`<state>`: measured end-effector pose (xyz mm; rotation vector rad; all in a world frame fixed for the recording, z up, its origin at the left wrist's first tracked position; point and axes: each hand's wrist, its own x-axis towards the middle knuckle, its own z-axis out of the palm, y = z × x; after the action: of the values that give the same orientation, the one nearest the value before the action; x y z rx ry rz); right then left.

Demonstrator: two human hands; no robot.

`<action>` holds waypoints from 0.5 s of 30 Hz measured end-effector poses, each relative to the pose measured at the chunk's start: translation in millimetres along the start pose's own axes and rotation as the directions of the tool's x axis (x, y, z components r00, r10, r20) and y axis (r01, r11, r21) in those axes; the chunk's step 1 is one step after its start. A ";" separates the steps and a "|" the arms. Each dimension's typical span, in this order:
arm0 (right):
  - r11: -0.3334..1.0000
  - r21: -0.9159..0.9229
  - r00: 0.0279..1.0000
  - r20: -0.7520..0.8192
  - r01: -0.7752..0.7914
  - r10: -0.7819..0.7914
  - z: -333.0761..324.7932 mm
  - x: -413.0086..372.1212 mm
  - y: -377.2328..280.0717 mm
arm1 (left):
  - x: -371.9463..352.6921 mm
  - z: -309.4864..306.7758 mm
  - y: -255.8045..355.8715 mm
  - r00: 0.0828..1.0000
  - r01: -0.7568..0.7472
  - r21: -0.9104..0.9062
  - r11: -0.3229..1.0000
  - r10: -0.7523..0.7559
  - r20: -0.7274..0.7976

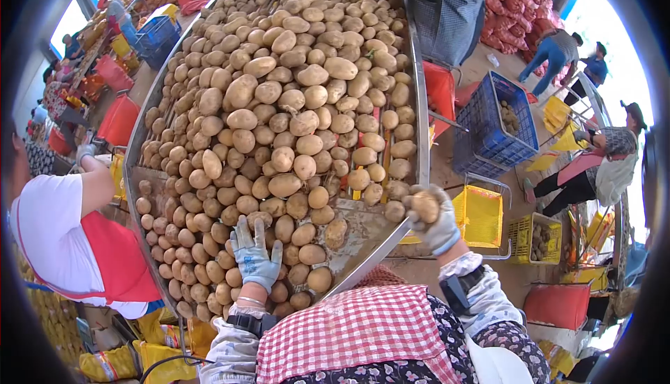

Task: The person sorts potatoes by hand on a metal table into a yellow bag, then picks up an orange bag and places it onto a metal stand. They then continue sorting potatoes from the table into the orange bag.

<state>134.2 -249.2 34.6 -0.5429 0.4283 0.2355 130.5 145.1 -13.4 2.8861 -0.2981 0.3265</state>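
Observation:
Many brown potatoes [279,126] cover a metal-edged sorting table [423,98] in front of me. My left hand [255,253], in a pale blue-white glove, lies on the near potatoes with its fingers spread and grips none of them. At the table's right edge, my right hand [440,229], also gloved, holds a potato [423,207]. Beside it, another potato [395,211] rests close to the table's rim. Below the right hand's potatoes, a bare stretch of worn metal surface [366,234] shows.
A yellow basket [481,215] stands right of the table, near my right hand. Beyond it are a blue crate [499,126] and a yellow crate with potatoes [536,237]. A co-worker in a white shirt [59,230] is at left; another person [447,7] stands at the far side.

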 end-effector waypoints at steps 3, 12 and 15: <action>0.975 -0.083 0.954 -0.202 0.208 -0.221 -32.4 -19.5 -51.7 | -0.6 2.5 -2.9 1.000 -0.005 0.000 1.000 0.005 -0.009; -0.133 -0.936 0.426 -0.020 -0.326 -0.904 -129.2 -38.5 -83.1 | 82.5 -4.2 19.2 0.983 -0.176 0.028 0.984 0.177 -0.044; -0.371 -0.926 0.537 0.277 -0.073 -0.797 -52.8 -23.1 -43.0 | 113.2 8.3 42.5 1.000 -0.017 -0.009 1.000 0.017 0.011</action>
<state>110.3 -316.1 23.6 -2.5484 0.5230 -0.6160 230.7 82.7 14.2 2.8790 -0.3253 0.3119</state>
